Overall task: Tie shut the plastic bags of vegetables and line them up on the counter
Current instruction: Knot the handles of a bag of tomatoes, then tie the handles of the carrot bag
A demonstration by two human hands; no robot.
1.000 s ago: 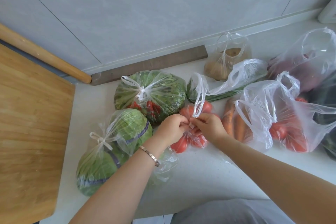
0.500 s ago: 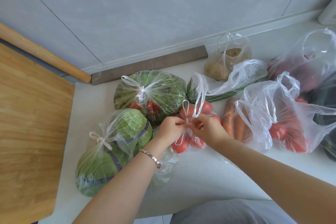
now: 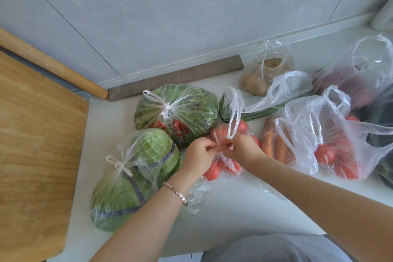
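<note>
Tomato bag [image 3: 213, 171] sat on the surface [image 3: 234, 208] directly beneath you, equally near your left hand [image 3: 198, 153] and right hand [image 3: 242, 149], each pinching its plastic top.

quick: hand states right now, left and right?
Left hand: closed, pinching the tomato bag at its neck.
Right hand: closed, pinching the same bag's plastic.

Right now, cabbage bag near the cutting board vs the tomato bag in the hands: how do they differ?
The cabbage bag is knotted shut and lies untouched. The tomato bag has its top pinched between the left hand and right hand, and no finished knot shows. The cabbage bag is bulkier and holds green heads, while the tomato bag is smaller and holds red tomatoes. Both are thin clear plastic and lie on the white counter.
</note>
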